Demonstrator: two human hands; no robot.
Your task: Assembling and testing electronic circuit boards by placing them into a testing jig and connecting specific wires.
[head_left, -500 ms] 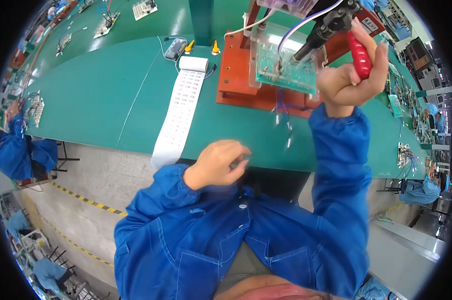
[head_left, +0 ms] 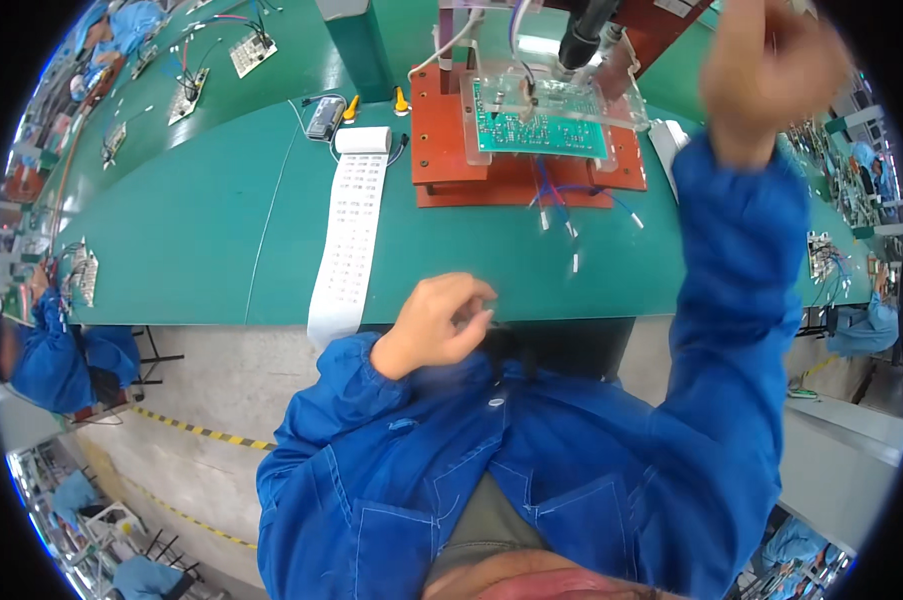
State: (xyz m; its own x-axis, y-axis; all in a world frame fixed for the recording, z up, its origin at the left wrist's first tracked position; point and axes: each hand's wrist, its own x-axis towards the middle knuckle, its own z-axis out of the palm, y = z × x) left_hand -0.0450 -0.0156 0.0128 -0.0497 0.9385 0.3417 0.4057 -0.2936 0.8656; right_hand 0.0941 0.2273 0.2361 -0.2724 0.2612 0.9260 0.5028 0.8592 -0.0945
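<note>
My left hand (head_left: 435, 322) hangs near the table's front edge with its fingers loosely curled. A gap shows between thumb and forefinger, and nothing is seen in it. At the upper right my right hand (head_left: 771, 80) is raised and smeared by motion; I cannot make out what its fingers hold, and no red handle shows. To its left is a test fixture with a red base (head_left: 436, 150). A green circuit board (head_left: 546, 135) sits in it among clear plastic plates (head_left: 626, 112). Above the board is a black plunger (head_left: 583, 40).
A printed paper strip (head_left: 346, 230) unrolls toward me over the front edge. Beyond it lie a small grey box (head_left: 324, 118) and two yellow-handled parts (head_left: 401, 100) beside a green post (head_left: 359, 50). Loose wires (head_left: 571, 230) trail before the fixture. A co-worker (head_left: 66, 350) sits at left.
My right hand has moved up and right, and the red handle it gripped no longer shows. The black plunger has risen off the plates. My left hand keeps its pose; the view has shifted slightly.
</note>
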